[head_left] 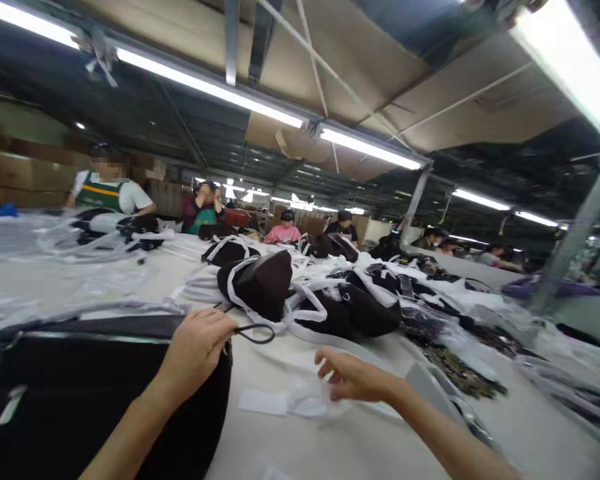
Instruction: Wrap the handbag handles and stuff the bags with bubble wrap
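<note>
A large black bag [95, 373] lies on the white table at the left, a small light tag-like patch on its front. My left hand [200, 343] is closed at the bag's upper right corner. From its fingers sticks out a thin black cord loop [260, 333]. My right hand [347, 377] hovers over the table to the right, fingers apart and loosely curled, with nothing visible in them. Just under it are a blurred piece of clear plastic [310, 400] and a white paper slip [263, 402].
Black fabric pieces with white straps [260, 283] are heaped across the table ahead. Metal hardware in plastic [463, 367] and a grey tray-like object [435, 393] lie right. Clear plastic sheets [15, 233] cover the far left. Several people sit beyond; a metal post [575, 240] stands right.
</note>
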`<state>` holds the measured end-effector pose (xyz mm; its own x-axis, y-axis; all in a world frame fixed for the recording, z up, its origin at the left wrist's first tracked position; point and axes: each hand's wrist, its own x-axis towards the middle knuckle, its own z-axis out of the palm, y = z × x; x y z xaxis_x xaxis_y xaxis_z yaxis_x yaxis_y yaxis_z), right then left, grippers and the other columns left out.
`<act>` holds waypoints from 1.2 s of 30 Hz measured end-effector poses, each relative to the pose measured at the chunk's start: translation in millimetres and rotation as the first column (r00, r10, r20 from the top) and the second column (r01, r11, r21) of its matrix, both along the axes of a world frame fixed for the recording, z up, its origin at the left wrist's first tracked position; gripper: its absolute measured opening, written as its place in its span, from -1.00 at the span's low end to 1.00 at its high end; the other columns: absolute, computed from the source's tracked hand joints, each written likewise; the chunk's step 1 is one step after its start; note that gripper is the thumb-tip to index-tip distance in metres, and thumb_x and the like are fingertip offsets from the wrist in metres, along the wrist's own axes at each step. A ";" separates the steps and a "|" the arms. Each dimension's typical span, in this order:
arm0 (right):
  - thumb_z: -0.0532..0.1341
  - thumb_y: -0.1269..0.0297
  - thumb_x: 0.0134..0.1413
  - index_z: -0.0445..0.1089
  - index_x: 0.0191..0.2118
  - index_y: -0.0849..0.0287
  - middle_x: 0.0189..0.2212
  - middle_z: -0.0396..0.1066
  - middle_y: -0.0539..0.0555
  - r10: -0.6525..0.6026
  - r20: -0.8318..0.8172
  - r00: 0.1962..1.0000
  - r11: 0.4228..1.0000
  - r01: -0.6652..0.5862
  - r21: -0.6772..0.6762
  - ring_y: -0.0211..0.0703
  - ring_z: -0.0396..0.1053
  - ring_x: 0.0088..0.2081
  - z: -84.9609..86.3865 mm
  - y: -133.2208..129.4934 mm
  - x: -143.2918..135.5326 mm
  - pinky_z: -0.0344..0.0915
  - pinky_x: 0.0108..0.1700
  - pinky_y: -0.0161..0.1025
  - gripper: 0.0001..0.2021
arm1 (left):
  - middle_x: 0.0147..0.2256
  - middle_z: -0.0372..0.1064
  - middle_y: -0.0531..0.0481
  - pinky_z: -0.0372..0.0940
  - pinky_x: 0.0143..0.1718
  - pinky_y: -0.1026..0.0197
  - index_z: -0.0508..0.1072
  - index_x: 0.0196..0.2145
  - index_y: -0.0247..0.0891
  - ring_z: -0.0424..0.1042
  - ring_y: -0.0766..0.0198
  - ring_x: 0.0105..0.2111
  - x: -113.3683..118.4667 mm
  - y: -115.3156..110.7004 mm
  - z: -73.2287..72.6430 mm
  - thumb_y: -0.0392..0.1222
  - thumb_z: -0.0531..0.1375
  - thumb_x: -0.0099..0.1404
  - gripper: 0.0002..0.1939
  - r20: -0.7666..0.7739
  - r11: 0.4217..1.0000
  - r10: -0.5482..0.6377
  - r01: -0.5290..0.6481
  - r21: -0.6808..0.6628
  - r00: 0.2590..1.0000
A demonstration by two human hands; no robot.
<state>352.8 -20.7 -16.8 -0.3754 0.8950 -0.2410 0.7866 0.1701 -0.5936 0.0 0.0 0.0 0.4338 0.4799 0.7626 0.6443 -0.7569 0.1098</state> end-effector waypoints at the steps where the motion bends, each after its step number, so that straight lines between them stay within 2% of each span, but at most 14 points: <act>1: 0.32 0.48 -0.19 0.13 0.22 0.18 0.01 0.40 0.22 0.005 0.012 1.000 1.000 -0.005 0.000 -0.11 0.45 -0.11 -2.0 0.9 1.8 0.40 -0.14 -0.23 -0.24 | -0.31 0.52 -0.01 0.18 -0.16 0.12 0.51 -0.29 -0.25 0.44 0.13 -0.24 0.8 0.4 0.5 -0.33 0.02 0.39 -0.74 -0.005 1.000 0.011 -0.011 -0.001 1.000; 4: 0.32 0.50 -0.22 0.26 0.15 0.15 -0.06 0.44 0.16 0.022 0.054 0.998 0.999 -0.024 0.035 -0.13 0.45 -0.15 -4.9 1.8 4.6 0.38 -0.18 -0.27 -0.31 | -0.30 0.52 -0.03 0.18 -0.16 0.11 0.51 -0.29 -0.24 0.44 0.12 -0.23 2.9 1.1 1.6 -0.31 0.03 0.39 -0.75 -0.016 0.999 0.032 -0.032 -0.015 0.999; 7: 0.28 0.50 -0.17 0.51 -0.24 0.18 -0.32 0.49 0.05 0.032 0.118 0.993 0.989 -0.048 0.137 -0.13 0.42 -0.26 1.4 -2.7 0.5 0.32 -0.18 -0.25 -0.73 | -0.30 0.52 -0.03 0.17 -0.15 0.11 0.51 -0.29 -0.25 0.43 0.12 -0.23 3.9 0.4 1.9 -0.32 0.05 0.39 -0.77 -0.018 0.999 0.034 -0.035 -0.035 0.999; 11: 0.29 0.42 -0.07 0.51 -0.40 0.16 -0.39 0.47 -0.01 0.055 0.104 0.993 0.963 -0.081 0.258 -0.17 0.40 -0.30 19.0 -13.0 -19.4 0.25 -0.23 -0.31 -0.93 | -0.31 0.50 -0.02 0.15 -0.16 0.11 0.51 -0.29 -0.25 0.41 0.13 -0.23 4.4 -2.9 4.7 -0.36 0.07 0.37 -0.79 -0.007 0.993 0.047 -0.047 -0.105 0.999; 12: 0.29 0.41 -0.05 0.48 -0.45 0.16 -0.42 0.45 -0.03 0.076 0.100 0.992 0.948 -0.103 0.302 -0.19 0.38 -0.33 23.0 -14.7 -26.8 0.23 -0.27 -0.33 -0.96 | -0.31 0.49 -0.01 0.15 -0.16 0.10 0.50 -0.30 -0.26 0.41 0.13 -0.23 4.6 -4.0 6.0 -0.37 0.07 0.37 -0.79 -0.006 0.991 0.052 -0.053 -0.122 0.999; 15: 0.20 0.41 0.11 0.35 -0.60 0.18 -0.51 0.38 -0.04 0.134 0.040 0.990 0.876 -0.137 0.463 -0.24 0.34 -0.41 32.0 -15.0 -52.5 0.18 -0.33 -0.34 -0.74 | -0.34 0.47 0.00 0.14 -0.16 0.10 0.49 -0.33 -0.26 0.39 0.14 -0.24 5.6 -7.2 10.2 -0.38 0.09 0.37 -0.80 -0.014 0.981 0.072 -0.073 -0.177 0.997; 17: 0.16 0.39 0.19 0.37 -0.58 0.17 -0.44 0.45 -0.01 0.155 -0.057 0.986 0.829 -0.099 0.551 -0.20 0.39 -0.35 35.7 -10.3 -70.0 0.23 -0.28 -0.32 -0.71 | -0.35 0.47 0.01 0.14 -0.16 0.10 0.49 -0.35 -0.26 0.38 0.14 -0.24 6.6 -8.8 11.8 -0.39 0.10 0.37 -0.80 -0.020 0.973 0.085 -0.087 -0.215 0.996; 20: 0.19 0.33 0.20 0.48 -0.45 0.13 -0.28 0.54 0.06 0.159 -0.171 0.973 0.748 -0.005 0.664 -0.08 0.45 -0.19 40.2 2.4 -90.6 0.29 -0.11 -0.23 -0.79 | -0.35 0.47 0.03 0.14 -0.15 0.10 0.49 -0.36 -0.24 0.38 0.15 -0.23 8.2 -9.7 11.3 -0.40 0.13 0.36 -0.81 -0.005 0.962 0.109 -0.107 -0.251 0.994; 22: 0.23 0.32 0.18 0.51 -0.39 0.11 -0.27 0.56 0.06 0.154 -0.201 0.967 0.691 0.040 0.721 -0.05 0.45 -0.17 43.1 11.7 -98.3 0.29 -0.08 -0.19 -0.85 | -0.35 0.47 0.03 0.14 -0.14 0.10 0.50 -0.36 -0.24 0.38 0.15 -0.24 8.9 -9.4 9.5 -0.41 0.13 0.35 -0.80 0.015 0.961 0.119 -0.111 -0.252 0.993; 24: 0.25 0.34 0.15 0.50 -0.42 0.10 -0.30 0.55 0.04 0.150 -0.229 0.962 0.661 0.075 0.747 -0.05 0.44 -0.19 45.8 19.4 -101.0 0.29 -0.09 -0.19 -0.87 | -0.34 0.47 0.03 0.15 -0.14 0.10 0.51 -0.35 -0.24 0.39 0.15 -0.24 9.1 -8.5 7.5 -0.42 0.13 0.35 -0.80 0.028 0.964 0.122 -0.112 -0.240 0.992; 26: 0.27 0.36 0.11 0.48 -0.45 0.09 -0.32 0.54 0.02 0.143 -0.288 0.947 0.667 0.123 0.735 -0.07 0.44 -0.20 47.9 24.2 -100.0 0.28 -0.09 -0.21 -0.88 | -0.33 0.48 0.03 0.16 -0.14 0.10 0.51 -0.33 -0.23 0.40 0.15 -0.24 9.0 -7.0 5.8 -0.43 0.12 0.34 -0.79 0.025 0.969 0.115 -0.107 -0.222 0.993; 29: 0.25 0.31 0.14 0.49 -0.43 0.09 -0.31 0.53 0.01 0.139 -0.367 0.920 0.735 0.152 0.661 -0.10 0.44 -0.21 49.5 27.8 -94.6 0.25 -0.10 -0.24 -0.87 | -0.34 0.49 0.04 0.16 -0.16 0.10 0.50 -0.34 -0.23 0.41 0.15 -0.25 9.0 -4.4 4.6 -0.42 0.12 0.33 -0.80 0.002 0.974 0.112 -0.109 -0.197 0.994; 32: 0.20 0.26 0.18 0.46 -0.44 0.11 -0.37 0.50 0.01 0.123 -0.322 0.939 0.792 0.103 0.602 -0.11 0.42 -0.27 50.1 29.9 -87.9 0.22 -0.15 -0.25 -0.81 | -0.38 0.47 0.04 0.16 -0.19 0.11 0.47 -0.38 -0.23 0.41 0.15 -0.29 10.0 -3.4 4.9 -0.39 0.12 0.33 -0.82 -0.023 0.974 0.133 -0.135 -0.180 0.991; 36: 0.24 0.30 0.10 0.38 -0.51 0.13 -0.44 0.45 -0.02 0.048 -0.247 0.968 0.808 0.108 0.579 -0.12 0.39 -0.31 52.0 30.0 -82.4 0.16 -0.20 -0.25 -0.82 | -0.40 0.45 0.05 0.15 -0.20 0.11 0.46 -0.39 -0.22 0.39 0.17 -0.31 11.7 -5.2 6.5 -0.38 0.10 0.34 -0.80 -0.035 0.975 0.136 -0.141 -0.173 0.990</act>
